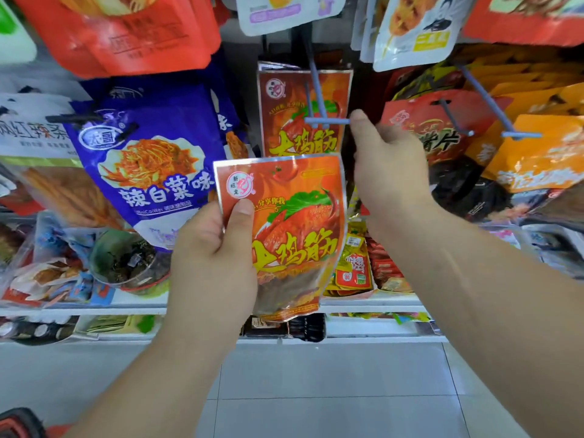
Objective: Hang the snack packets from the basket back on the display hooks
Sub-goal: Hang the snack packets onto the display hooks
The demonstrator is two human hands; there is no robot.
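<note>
**A:** Quick, what can go wrong here?

**B:** Main one, as I read it: the held packet misses the hook. It's low, under the hook's cross-bar, and I can't make out a hang hole along its top edge, so lining it up is half guesswork. It's gripped at one side too, so the top could flop or fold going up.

**A:** Anything else?

**B:** The right hand sits at the bar's end and may block the way on. A nudge could also knock the matching packet already hanging there.

**A:** Hands?

**B:** Left hand is raised, thumb on the front by the logo, fingers behind, pinching the held packet's left edge. Right hand is higher, its back toward me, thumb tip touching the bar end, fingers curled out of sight. Whether it actually grips the hook, I can't tell.
</note>
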